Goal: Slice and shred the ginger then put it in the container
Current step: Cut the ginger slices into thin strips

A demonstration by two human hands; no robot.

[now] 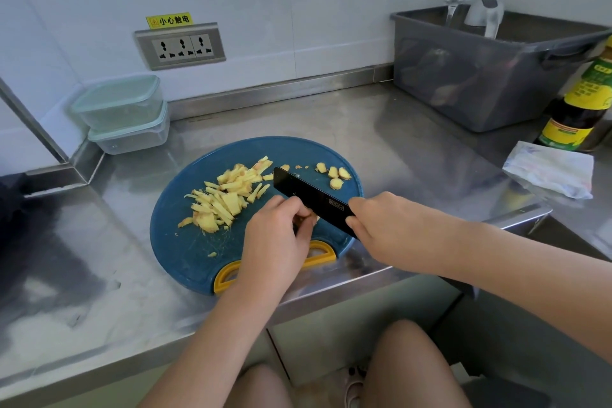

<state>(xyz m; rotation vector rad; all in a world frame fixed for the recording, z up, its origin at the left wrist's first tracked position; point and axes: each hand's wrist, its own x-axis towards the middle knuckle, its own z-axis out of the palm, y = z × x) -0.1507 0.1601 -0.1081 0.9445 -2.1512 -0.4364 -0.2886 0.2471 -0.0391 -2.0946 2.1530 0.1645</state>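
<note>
I see pale yellow ginger strips (225, 199) piled mid-way on the round blue cutting board (178, 242), several thick ginger slices (334, 174) near its far-right edge, a ginger piece (310, 216) barely visible beside the black knife (311, 197), and two stacked lidded containers (126, 113) back-left.

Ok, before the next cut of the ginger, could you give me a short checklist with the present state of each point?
1. Right hand grips the black knife: ok.
2. Left hand pinches the ginger piece beside the blade: ok.
3. Left fingertips clear of the edge: cannot tell.
4. Blue cutting board lies flat: ok.
5. Ginger slices at the board's far edge shredded: not ok.
6. Stacked containers open: not ok, lids on.
</note>
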